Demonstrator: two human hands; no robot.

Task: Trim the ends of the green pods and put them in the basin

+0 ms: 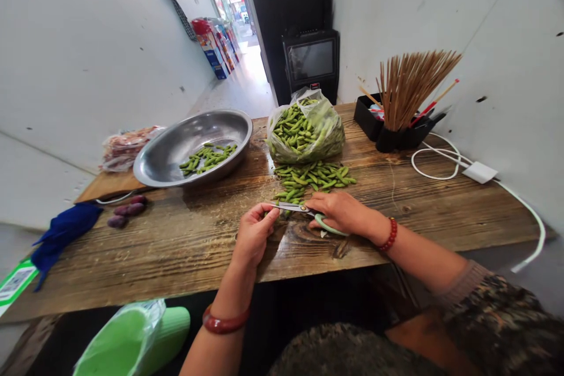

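I see loose pods (324, 176) heaped mid surface (189, 252), just beyond the R hand (346, 211) and ahead/right of the L hand (254, 238). Progress, I'd judge: early on, w/ only a small batch (209, 157) in the steel bowl (147, 158) vs. the heap + a well-filled bag (328, 135) behind it. R holds scissors (293, 207), blades by the heap's near edge; L is pinched narrow at the blade tips, can't tell if a pod's in it. Bowl's farther off, beyond L.

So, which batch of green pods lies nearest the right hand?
The loose green pods on the brown wooden table; others sit farther, in the clear plastic bag and silver metal bowl.
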